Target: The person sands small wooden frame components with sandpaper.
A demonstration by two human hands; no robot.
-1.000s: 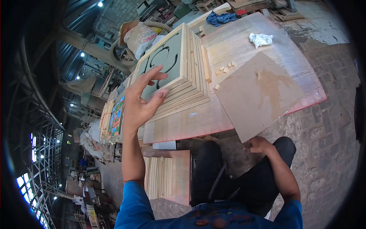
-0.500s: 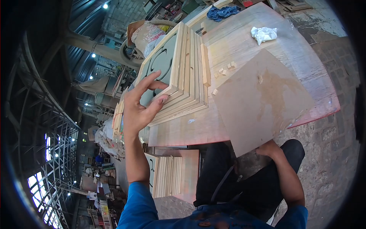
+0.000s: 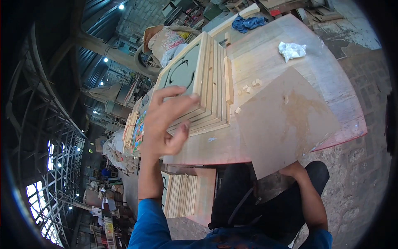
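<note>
My left hand [image 3: 168,120], slightly blurred, hovers with thumb and fingers apart beside the near corner of a stack of wooden frames [image 3: 213,91]. Nothing shows between its fingers. The top frame holds a grey-green panel [image 3: 181,76] with dark curved grooves. At the table's near edge, my right hand [image 3: 292,169] grips a flat brown board [image 3: 265,120] from below, its fingers partly hidden under the edge. A tan, glue-like smear marks the board's upper face. Several small wooden blocks [image 3: 248,88] lie between the board and the stack.
The wooden table [image 3: 344,95] carries a crumpled white wad [image 3: 292,51] and a blue cloth [image 3: 248,24]. More frames [image 3: 181,193] stand on a lower surface to the left of my legs. Stuffed sacks [image 3: 166,43] sit behind the stack.
My left hand has drawn back from the top frame's corner toward me, its fingers bending more. My right hand stays at the board's edge. The view has shifted slightly.
</note>
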